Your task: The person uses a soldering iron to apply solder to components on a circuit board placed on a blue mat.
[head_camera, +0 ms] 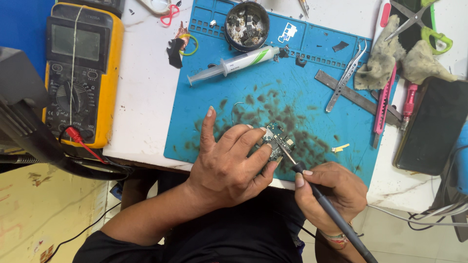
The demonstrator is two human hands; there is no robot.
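My left hand [229, 160] pins a small circuit board [275, 139] against the stained blue work mat [317, 63], fingers curled over its near edge and thumb stretched up. My right hand [334, 192] grips a black soldering iron [326, 204] like a pen. Its thin metal tip rests on the middle of the board. The iron's handle runs down to the lower right, out of view.
A syringe [234, 62], a round tin of parts [247, 24], tweezers [347, 75] and a metal ruler [356, 97] lie on the mat. A yellow multimeter [80, 68] stands at left. Rags [390, 56], scissors [424, 22] and a dark phone [431, 126] are at right.
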